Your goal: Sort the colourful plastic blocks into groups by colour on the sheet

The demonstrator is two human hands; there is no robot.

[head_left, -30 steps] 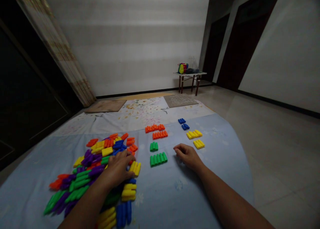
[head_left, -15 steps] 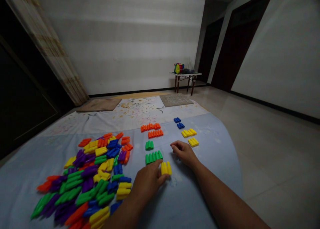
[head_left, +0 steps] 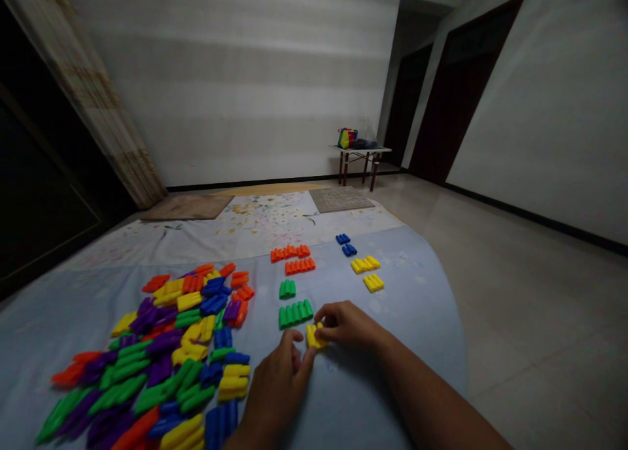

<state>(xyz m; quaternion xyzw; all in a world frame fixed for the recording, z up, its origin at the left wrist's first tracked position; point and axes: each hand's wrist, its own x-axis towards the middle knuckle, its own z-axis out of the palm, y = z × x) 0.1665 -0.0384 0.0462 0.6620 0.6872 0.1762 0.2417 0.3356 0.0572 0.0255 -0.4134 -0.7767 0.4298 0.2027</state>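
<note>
A small yellow ridged piece [head_left: 311, 337] lies on the blue cloth, just below the row of green pieces [head_left: 296, 313]. My right hand [head_left: 346, 324] pinches its right side between thumb and fingers. Left of that piece is my left hand [head_left: 282, 378], thumb and fingers apart, the thumb tip close to the piece's lower edge. Above the green row sits a smaller green group [head_left: 287, 289], with orange rows [head_left: 300, 266] beyond it. Yellow groups [head_left: 366, 264] and small blue groups [head_left: 349, 250] stand farther right.
A big heap of mixed coloured pieces [head_left: 161, 332] covers the cloth's left side. Two flat mats, one brown [head_left: 189, 207] and one grey [head_left: 341, 199], lie at the far edge. A small table [head_left: 360, 151] with bags stands by the wall.
My right hand has come left and down onto the yellow piece. My left hand has let go of it and drawn back to the lower left. The view has shifted slightly.
</note>
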